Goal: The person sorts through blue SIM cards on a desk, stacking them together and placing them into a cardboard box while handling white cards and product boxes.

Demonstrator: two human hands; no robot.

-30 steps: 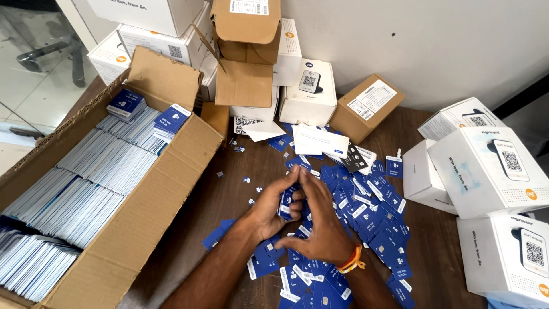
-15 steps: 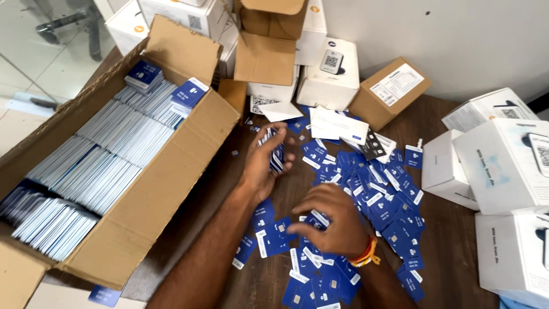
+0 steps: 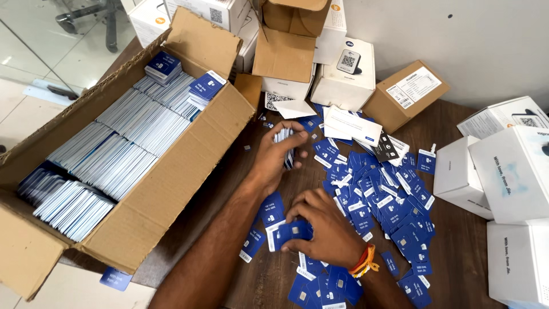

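A big carton (image 3: 143, 189) at the left of the table (image 3: 457, 269) is packed with upright rows of blue-and-white cards (image 3: 114, 143), with two small bundles lying on top near its far end; behind it, against the pale wall (image 3: 457, 40), stand white boxes (image 3: 349, 74) and brown boxes (image 3: 286, 54), and more white boxes crowd the right edge. The left hand (image 3: 274, 157) is closed around a stack (image 3: 284, 146) of cards, raised just beside the carton's near wall. The right hand (image 3: 320, 226) presses its fingers together on a loose card (image 3: 289, 233) in the blue pile (image 3: 377, 200) spread over the dark wood, with tiled floor (image 3: 34, 91) beyond the left edge.
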